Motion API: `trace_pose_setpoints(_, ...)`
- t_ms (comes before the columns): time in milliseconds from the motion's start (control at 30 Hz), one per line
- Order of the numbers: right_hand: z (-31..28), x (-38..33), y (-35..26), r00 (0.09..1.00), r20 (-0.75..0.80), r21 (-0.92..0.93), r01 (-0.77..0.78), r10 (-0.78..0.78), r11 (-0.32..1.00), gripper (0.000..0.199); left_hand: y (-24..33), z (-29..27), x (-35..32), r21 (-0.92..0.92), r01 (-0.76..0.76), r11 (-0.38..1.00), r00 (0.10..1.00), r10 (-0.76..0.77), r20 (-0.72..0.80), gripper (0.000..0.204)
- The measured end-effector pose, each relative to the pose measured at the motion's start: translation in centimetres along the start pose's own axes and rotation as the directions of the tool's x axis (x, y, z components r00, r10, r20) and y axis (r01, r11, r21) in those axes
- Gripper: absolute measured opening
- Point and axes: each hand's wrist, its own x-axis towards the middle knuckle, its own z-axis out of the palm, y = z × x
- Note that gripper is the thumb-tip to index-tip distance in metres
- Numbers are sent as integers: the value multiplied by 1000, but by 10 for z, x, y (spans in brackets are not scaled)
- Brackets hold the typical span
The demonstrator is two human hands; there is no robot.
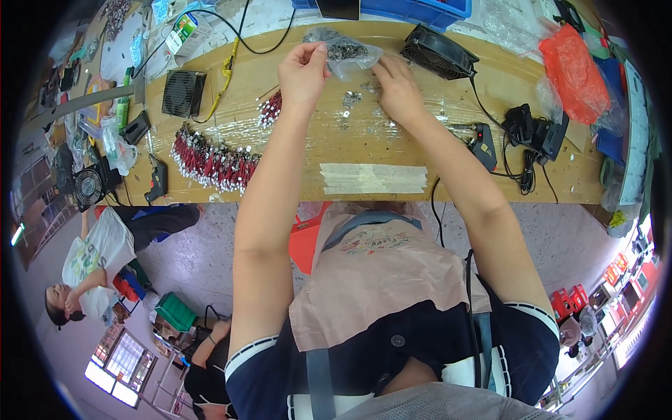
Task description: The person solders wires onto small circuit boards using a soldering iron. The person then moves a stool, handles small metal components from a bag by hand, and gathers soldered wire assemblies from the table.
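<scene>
A clear plastic bag with many small dark metal parts in it lies at the far middle of the table. My left hand is closed, its thumb and fingers pinching the bag's left side. Beside the bag's right edge, my right hand rests low over the table with its fingers stretched out; whether the tips touch the plastic I cannot tell. Loose small metal parts are scattered between my hands. Left of my left forearm lies a long row of dark red wires with white ends, and a smaller wire bundle sits near my left wrist.
Black box fans stand at the back right and left. A blue crate is at the far edge. Cream tape strips mark the near edge. A black power-tool-like device, cables and a red bag lie right. Other people are nearby.
</scene>
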Motion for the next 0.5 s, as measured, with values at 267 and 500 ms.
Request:
trace_pose_setpoints(267,-12,-29,-12,994,22,148,107,-111,983,34,-3,-9,-6,16,19,1000,999,-19,-32,13)
trace_pose_setpoints(500,-13,-13,17,984,-42,-177,-179,174,968,40,-5,6,-11,28,38,999,999,-38,1,14)
